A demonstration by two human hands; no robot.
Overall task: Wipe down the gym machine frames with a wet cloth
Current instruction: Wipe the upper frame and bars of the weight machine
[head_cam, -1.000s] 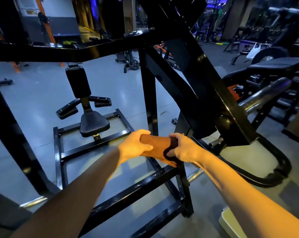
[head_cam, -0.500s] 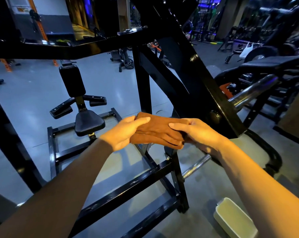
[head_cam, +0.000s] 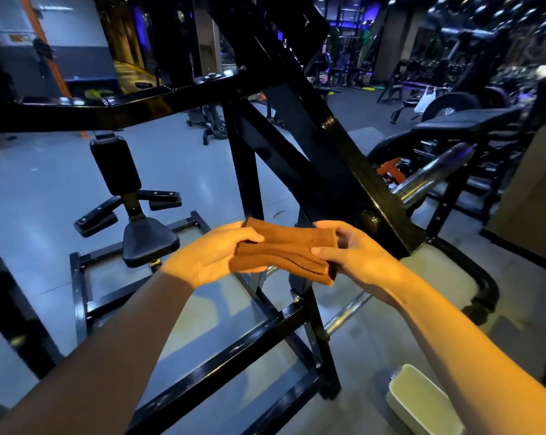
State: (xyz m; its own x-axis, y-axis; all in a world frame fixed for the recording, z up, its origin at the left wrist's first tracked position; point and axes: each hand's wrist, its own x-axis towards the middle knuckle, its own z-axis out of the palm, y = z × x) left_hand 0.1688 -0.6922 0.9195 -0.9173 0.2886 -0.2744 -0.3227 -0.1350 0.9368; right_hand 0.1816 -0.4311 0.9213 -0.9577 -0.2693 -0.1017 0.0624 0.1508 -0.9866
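Folded brown cloth (head_cam: 284,251) held in mid-air, long axis left-right, off every bar. Left hand (head_cam: 209,255) gripping its left end, right hand (head_cam: 356,255) pinching the right. Slanted black frame beam (head_cam: 334,142) just beyond and above, nearer right hand. Likely next: press cloth up-forward onto beam.

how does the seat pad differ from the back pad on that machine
The seat pad lies roughly flat and is wide, tapering toward the post. The back pad stands nearly upright above it and is a taller, narrower rectangle. The seat pad sits low over the base frame; the back pad sits high on the post. Both are black padded cushions on the same post.
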